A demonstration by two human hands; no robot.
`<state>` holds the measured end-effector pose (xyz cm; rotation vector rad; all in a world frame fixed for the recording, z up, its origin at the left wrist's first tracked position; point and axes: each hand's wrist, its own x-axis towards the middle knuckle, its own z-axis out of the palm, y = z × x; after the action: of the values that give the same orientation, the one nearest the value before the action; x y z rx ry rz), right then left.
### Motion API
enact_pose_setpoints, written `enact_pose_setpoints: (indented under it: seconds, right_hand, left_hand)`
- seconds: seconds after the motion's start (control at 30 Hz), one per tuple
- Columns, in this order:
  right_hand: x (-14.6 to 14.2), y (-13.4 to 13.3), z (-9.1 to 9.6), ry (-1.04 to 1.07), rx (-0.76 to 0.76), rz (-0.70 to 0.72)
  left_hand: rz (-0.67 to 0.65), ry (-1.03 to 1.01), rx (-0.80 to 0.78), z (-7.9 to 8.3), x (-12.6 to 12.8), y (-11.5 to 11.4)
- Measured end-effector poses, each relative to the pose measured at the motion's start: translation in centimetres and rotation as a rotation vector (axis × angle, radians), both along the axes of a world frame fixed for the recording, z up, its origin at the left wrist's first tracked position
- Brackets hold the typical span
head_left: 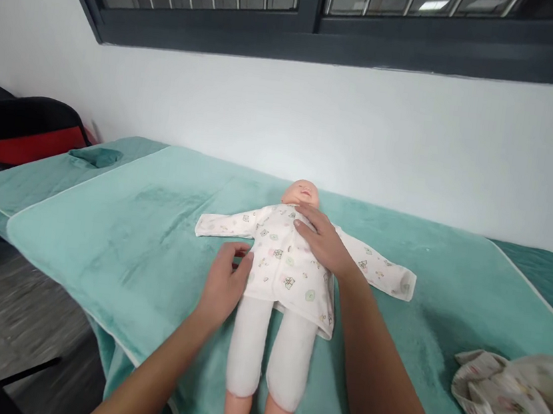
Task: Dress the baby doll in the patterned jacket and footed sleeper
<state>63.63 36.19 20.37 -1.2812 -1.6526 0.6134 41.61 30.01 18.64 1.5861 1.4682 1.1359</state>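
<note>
A baby doll (303,192) lies on its back on a green massage-table cover, head toward the wall. It wears a white long-sleeved baby shirt (282,261) with small printed animals, its sleeves spread to both sides. White padding covers the thighs, and the lower legs are bare. My right hand (322,238) rests flat on the upper chest of the shirt, fingers stretched toward the neck. At the shirt's left side is my left hand (228,275), fingers loosely curved and apart, touching or nearly touching the fabric edge. Neither hand grips anything.
A crumpled printed cloth (509,403) lies on the green cover (118,221) at the lower right. Black and red chairs (28,129) stand at the far left. Behind the table is a white wall (317,118) under a dark-framed window (307,36).
</note>
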Motion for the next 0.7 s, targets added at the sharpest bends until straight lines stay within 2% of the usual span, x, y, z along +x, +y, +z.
enact_pose_setpoints:
  seconds: [0.1,0.17,0.27,0.33,0.37,0.47,0.5,0.57,0.63,0.7]
  right_hand:
    - [0.0,-0.9,-0.3,0.068,0.007,-0.020]
    - [0.2,-1.8,-0.8,0.190,0.065,-0.121]
    - [1.1,-4.0,-2.4,0.305,0.108,-0.417]
    - [2.0,-5.7,-3.6,0.233,0.064,-0.623]
    - [2.4,-6.6,-4.2,0.159,0.006,-0.679]
    - [2.7,-8.7,-5.6,-0.096,-0.164,-0.688]
    - [2.5,-9.0,-5.9,-0.177,-0.159,-0.681]
    - [1.9,-9.3,-6.2,-0.301,-0.046,-0.687]
    - [1.4,-9.1,-6.1,-0.321,0.043,-0.636]
    - [1.1,-8.7,-5.9,-0.214,-0.008,-0.539]
  left_hand:
    - [-0.045,-0.179,-0.198,-0.9,-1.2,0.5]
    - [-0.074,-0.289,-0.260,-1.2,-1.9,0.6]
    - [-0.133,-0.461,-0.312,-1.2,-2.6,0.5]
    - [-0.176,-0.529,-0.339,-1.1,-2.6,0.4]
    - [-0.196,-0.550,-0.351,-1.0,-2.5,0.5]
    - [-0.244,-0.630,-0.391,-0.6,-1.6,0.8]
    - [-0.259,-0.663,-0.407,-0.5,-1.2,1.0]
    - [-0.284,-0.722,-0.433,-0.4,-0.5,1.4]
    - [-0.289,-0.759,-0.446,-0.4,-0.1,1.8]
    - [-0.276,-0.774,-0.452,-0.4,0.1,2.1]
